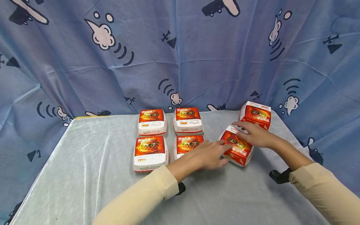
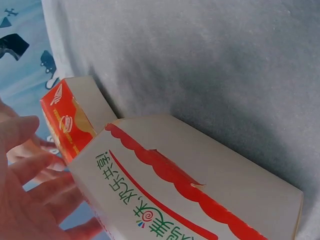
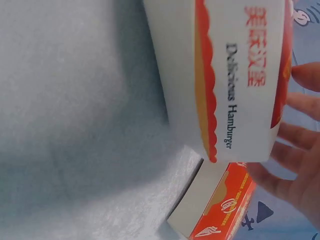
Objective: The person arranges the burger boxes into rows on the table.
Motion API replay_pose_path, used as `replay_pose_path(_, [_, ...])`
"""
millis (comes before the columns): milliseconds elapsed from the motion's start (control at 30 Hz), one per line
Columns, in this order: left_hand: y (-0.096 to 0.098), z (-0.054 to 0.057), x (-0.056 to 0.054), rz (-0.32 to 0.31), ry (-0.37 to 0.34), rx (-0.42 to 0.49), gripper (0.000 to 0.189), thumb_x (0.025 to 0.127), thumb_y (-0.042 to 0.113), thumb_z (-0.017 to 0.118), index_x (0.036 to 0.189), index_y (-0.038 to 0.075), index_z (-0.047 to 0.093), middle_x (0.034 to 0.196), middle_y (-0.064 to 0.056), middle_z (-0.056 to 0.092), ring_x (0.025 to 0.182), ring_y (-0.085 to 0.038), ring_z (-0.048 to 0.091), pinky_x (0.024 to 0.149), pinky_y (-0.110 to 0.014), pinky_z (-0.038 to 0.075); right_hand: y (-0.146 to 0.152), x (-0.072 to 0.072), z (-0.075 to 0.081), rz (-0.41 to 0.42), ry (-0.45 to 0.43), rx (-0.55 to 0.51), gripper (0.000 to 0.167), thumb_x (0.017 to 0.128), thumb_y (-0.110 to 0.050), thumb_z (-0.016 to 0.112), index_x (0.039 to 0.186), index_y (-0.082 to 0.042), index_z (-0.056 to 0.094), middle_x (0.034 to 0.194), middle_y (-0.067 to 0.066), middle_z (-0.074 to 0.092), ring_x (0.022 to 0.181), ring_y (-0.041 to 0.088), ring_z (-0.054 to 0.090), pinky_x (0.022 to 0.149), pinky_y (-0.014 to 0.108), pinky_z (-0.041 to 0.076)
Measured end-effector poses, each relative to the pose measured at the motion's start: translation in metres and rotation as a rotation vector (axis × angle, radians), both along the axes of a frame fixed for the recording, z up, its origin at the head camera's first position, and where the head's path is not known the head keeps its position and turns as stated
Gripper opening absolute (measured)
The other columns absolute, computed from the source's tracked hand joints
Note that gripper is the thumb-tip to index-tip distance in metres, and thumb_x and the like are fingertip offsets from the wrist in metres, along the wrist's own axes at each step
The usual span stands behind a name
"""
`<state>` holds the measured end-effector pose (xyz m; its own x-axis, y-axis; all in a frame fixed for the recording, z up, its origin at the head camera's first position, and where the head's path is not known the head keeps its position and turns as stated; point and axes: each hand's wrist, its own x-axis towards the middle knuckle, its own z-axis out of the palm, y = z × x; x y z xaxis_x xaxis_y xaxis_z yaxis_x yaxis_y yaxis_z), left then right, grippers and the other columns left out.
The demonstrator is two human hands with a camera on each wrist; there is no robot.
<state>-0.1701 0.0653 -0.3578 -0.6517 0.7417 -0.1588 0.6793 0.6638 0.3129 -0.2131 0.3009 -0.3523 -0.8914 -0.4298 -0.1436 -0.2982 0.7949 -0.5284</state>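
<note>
Between the two hands sits a red-and-white hamburger box (image 1: 239,144), turned askew on the table. The left hand (image 1: 212,155) reaches over the front right box of the group (image 1: 180,148), its extended fingers touching the askew box's left edge. From the far right side, the right hand (image 1: 254,134) lays its fingers against the same box's top and back edge. In the right wrist view that box (image 3: 240,75) shows its white side with lettering, fingers spread along the upper edge. The left wrist view shows its red side (image 2: 67,125) beyond a nearer box (image 2: 150,185).
Three more hamburger boxes stand on the left: a back left one (image 1: 152,120), a back right one (image 1: 187,120) and a front left one (image 1: 150,153). Another box (image 1: 257,114) is at the far right corner. A grey cloth covers the table (image 1: 70,175); a patterned blue curtain (image 1: 140,47) hangs behind.
</note>
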Motion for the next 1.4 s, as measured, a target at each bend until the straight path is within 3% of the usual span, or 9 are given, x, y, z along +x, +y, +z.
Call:
replay_pose_path(167, [0.0, 0.0, -0.001, 0.024, 0.0, -0.006, 0.06, 0.098, 0.041, 0.059, 0.154, 0.028, 0.039, 0.156, 0.0, 0.04, 0.135, -0.017, 0.047, 0.114, -0.049, 0.032, -0.006, 0.003, 0.002, 0.015, 0.013, -0.022, 0.053, 0.099, -0.02, 0.06, 0.147, -0.002, 0.044, 0.146, 0.026, 0.045, 0.133, 0.047, 0.041, 0.101, 0.069, 0.036])
replay_pose_path(467, [0.004, 0.001, 0.001, 0.051, 0.026, -0.013, 0.06, 0.097, 0.042, 0.059, 0.153, 0.027, 0.04, 0.153, 0.0, 0.043, 0.132, -0.018, 0.049, 0.112, -0.053, 0.032, -0.009, 0.002, 0.001, 0.051, 0.007, -0.011, 0.051, 0.097, -0.016, 0.063, 0.144, -0.002, 0.049, 0.141, 0.026, 0.052, 0.129, 0.045, 0.048, 0.1, 0.066, 0.04])
replay_pose_path(700, [0.009, 0.004, 0.016, -0.016, 0.069, -0.01, 0.058, 0.098, 0.042, 0.059, 0.151, 0.03, 0.043, 0.154, 0.002, 0.042, 0.132, -0.016, 0.05, 0.11, -0.054, 0.035, -0.007, 0.0, -0.001, 0.044, 0.026, -0.002, 0.05, 0.098, -0.019, 0.063, 0.141, 0.001, 0.051, 0.138, 0.026, 0.054, 0.127, 0.044, 0.05, 0.099, 0.066, 0.041])
replay_pose_path(900, [0.01, 0.001, 0.022, -0.077, 0.018, -0.023, 0.059, 0.098, 0.043, 0.059, 0.152, 0.032, 0.04, 0.153, 0.006, 0.042, 0.134, -0.013, 0.047, 0.112, -0.052, 0.033, -0.007, -0.001, -0.002, 0.046, 0.038, 0.011, 0.05, 0.097, -0.021, 0.064, 0.14, 0.003, 0.051, 0.135, 0.027, 0.056, 0.123, 0.045, 0.053, 0.098, 0.066, 0.041])
replay_pose_path(1100, [0.007, -0.002, 0.022, -0.072, 0.04, -0.024, 0.059, 0.097, 0.043, 0.06, 0.152, 0.031, 0.042, 0.152, 0.006, 0.043, 0.133, -0.016, 0.048, 0.112, -0.048, 0.034, -0.009, -0.001, 0.001, 0.015, 0.018, 0.022, 0.054, 0.096, -0.021, 0.066, 0.141, 0.004, 0.05, 0.135, 0.029, 0.056, 0.123, 0.047, 0.053, 0.097, 0.065, 0.043])
replay_pose_path(1400, [0.004, 0.001, 0.019, -0.035, 0.047, -0.011, 0.056, 0.098, 0.041, 0.06, 0.15, 0.027, 0.045, 0.147, 0.004, 0.049, 0.129, -0.017, 0.052, 0.112, -0.049, 0.035, -0.009, 0.0, 0.004, 0.055, -0.02, -0.014, 0.05, 0.094, -0.008, 0.064, 0.142, 0.0, 0.05, 0.129, 0.024, 0.061, 0.12, 0.043, 0.057, 0.098, 0.061, 0.045])
